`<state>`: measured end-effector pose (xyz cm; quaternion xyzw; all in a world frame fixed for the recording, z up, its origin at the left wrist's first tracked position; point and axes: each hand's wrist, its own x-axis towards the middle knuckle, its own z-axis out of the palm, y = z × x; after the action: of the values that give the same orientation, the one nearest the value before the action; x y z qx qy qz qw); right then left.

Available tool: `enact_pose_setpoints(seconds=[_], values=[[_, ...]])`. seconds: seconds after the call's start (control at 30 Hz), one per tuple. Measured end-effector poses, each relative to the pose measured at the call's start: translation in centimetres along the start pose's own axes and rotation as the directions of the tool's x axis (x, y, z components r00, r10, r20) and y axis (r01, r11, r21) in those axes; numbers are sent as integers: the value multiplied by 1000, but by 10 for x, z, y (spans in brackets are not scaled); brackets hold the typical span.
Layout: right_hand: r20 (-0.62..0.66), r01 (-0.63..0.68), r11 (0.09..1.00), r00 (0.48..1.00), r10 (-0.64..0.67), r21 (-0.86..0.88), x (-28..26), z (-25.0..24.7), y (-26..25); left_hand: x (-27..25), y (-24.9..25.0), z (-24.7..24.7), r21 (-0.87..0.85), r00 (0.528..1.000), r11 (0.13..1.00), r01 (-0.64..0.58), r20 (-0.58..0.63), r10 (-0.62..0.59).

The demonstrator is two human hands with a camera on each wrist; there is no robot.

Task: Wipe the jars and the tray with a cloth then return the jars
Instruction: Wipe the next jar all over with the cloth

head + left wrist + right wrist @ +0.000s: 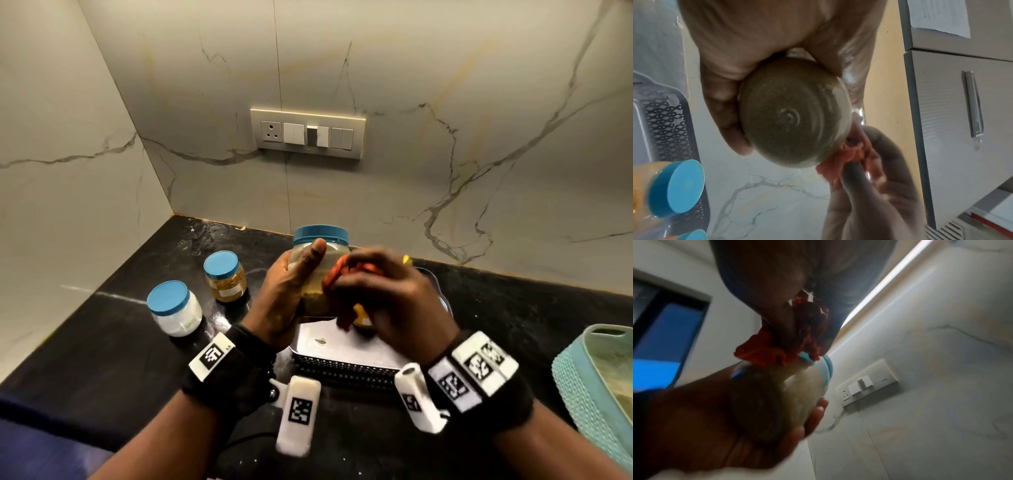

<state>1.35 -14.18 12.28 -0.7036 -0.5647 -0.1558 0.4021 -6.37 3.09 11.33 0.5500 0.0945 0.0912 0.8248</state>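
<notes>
My left hand (291, 281) grips a clear jar (321, 236) with a blue lid, holding it up above the grey tray (342, 356); brownish powder fills its lower part. My right hand (387, 291) holds a bunched red-orange cloth (337, 274) and presses it against the jar's right side. The left wrist view shows the jar's round base (793, 113) with the cloth (849, 155) at its edge. In the right wrist view the cloth (777, 352) sits just under the lid. A yellow-filled jar (363, 317) lies in the tray, mostly hidden by my right hand.
Two blue-lidded jars stand on the black counter to the left of the tray: one with white powder (174, 308), one with yellow seeds (226, 277). A teal basket (596, 387) sits at the right edge. Marble walls close off the back and left.
</notes>
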Motion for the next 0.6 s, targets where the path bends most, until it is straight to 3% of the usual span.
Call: enact_pose_setpoints(seconds=[0.1, 0.17, 0.3, 0.47, 0.6], values=[[-144, -171, 985, 975, 168, -9, 20, -5, 11, -1, -1, 8, -16, 1000, 1000, 13, -19, -13], [-139, -162, 987, 978, 157, -20, 17, 3, 0, 0, 3, 8, -16, 998, 1000, -4, -63, 3], [-19, 20, 1000, 1000, -20, -17, -10, 12, -21, 1, 5, -3, -20, 996, 999, 27, -83, -29], [-131, -235, 968, 961, 245, 82, 20, 0, 6, -2, -1, 1, -55, 999, 998, 29, -20, -30], [-95, -194, 979, 975, 200, 64, 12, 5, -10, 1, 7, -1, -80, 999, 997, 15, -30, -17]])
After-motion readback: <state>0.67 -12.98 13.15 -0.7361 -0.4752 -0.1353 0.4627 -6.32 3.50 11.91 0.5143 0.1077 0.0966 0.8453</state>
